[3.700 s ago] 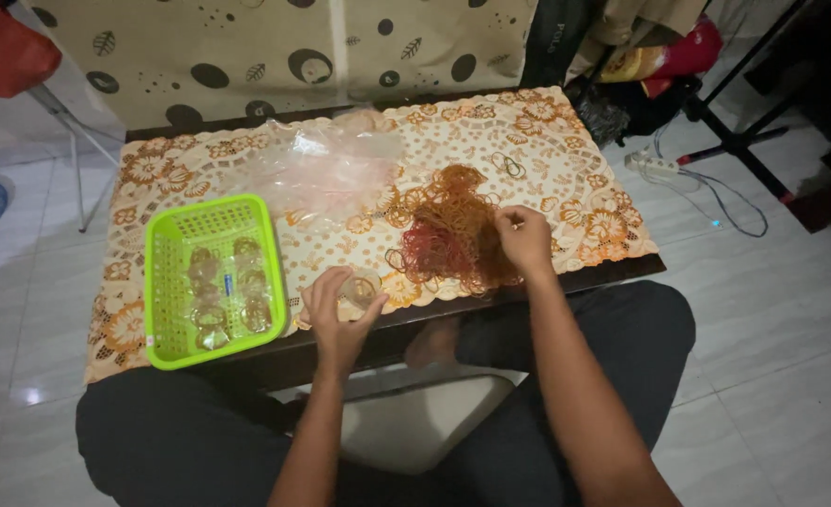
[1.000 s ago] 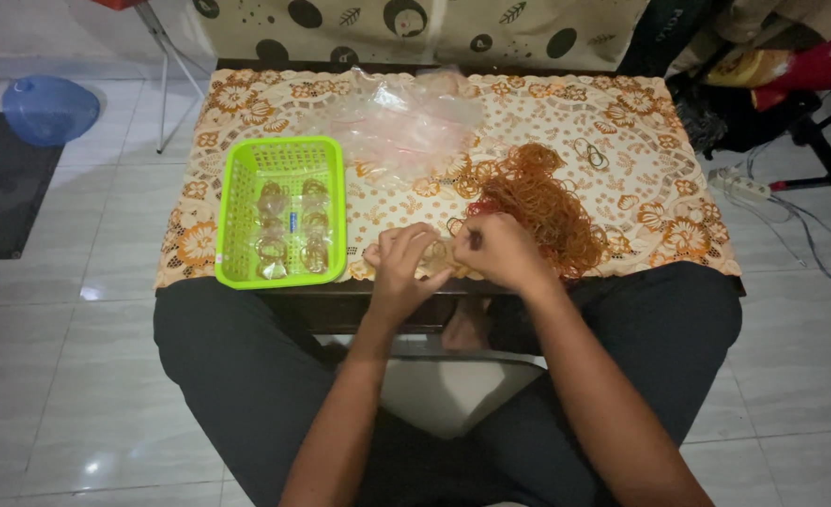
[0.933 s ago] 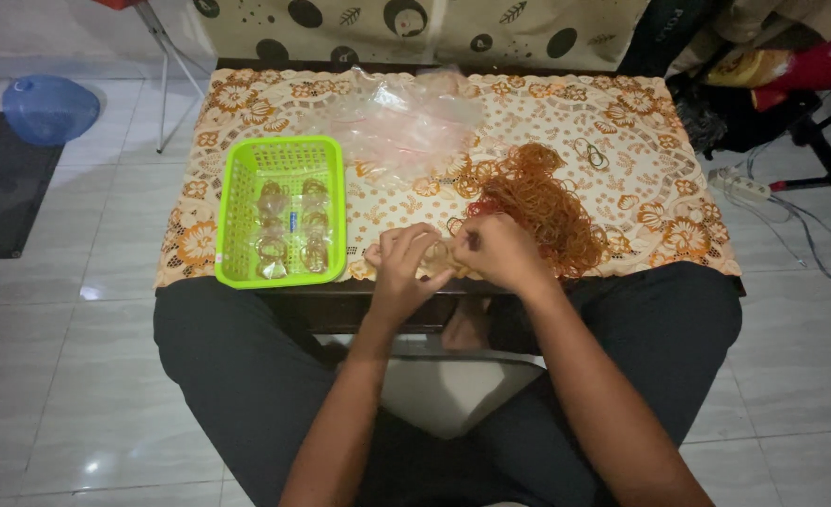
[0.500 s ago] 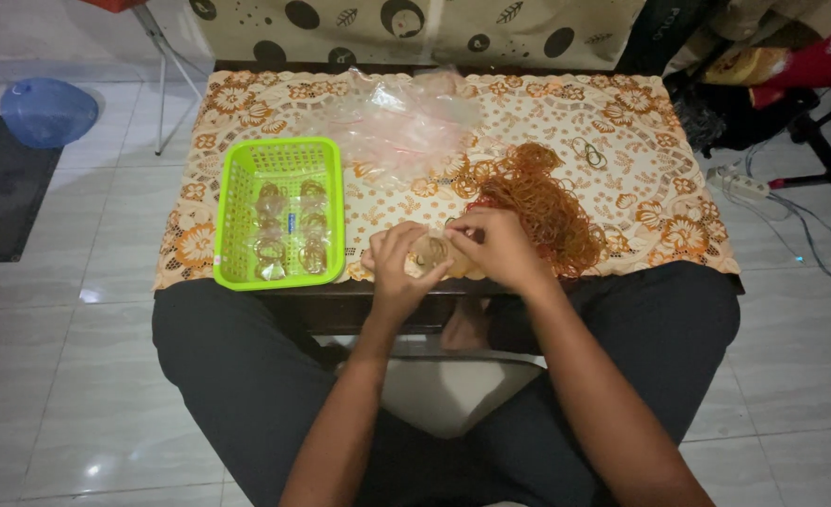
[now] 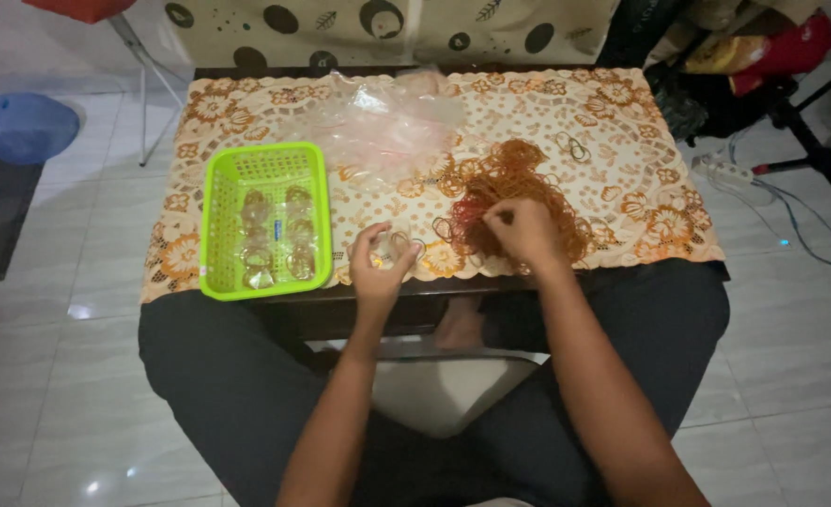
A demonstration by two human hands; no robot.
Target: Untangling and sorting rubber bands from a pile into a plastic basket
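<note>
Hands have parted: the right hand (image 5: 519, 225) now pinches into the rubber band pile (image 5: 514, 192) on the table (fingers closed on bands), while the left hand (image 5: 373, 258) cups a small clear packet (image 5: 395, 249) beside the green basket (image 5: 216, 216), apparently ready for banding.

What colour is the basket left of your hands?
Bright lime green, a plastic mesh basket; the head view shows it clearly, left of the left hand.
</note>
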